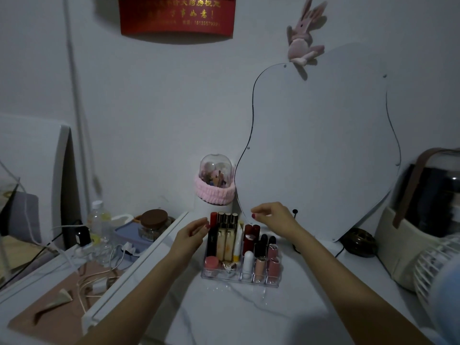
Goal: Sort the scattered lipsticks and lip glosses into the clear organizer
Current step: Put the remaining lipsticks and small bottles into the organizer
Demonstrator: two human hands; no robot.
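Fingers [199, 226] of your left hand [190, 236] and right hand [272, 216] hover loose, empty, above the clear acrylic organizer [239, 278] full of lipsticks.

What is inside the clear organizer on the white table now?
The clear organizer holds upright lipsticks: gold tubes, dark red ones, pink ones, a white tube. The lower parts of the back tubes are covered by the front ones.

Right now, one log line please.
left hand: empty, beside organizer | right hand: empty, above it | lipsticks: upright inside
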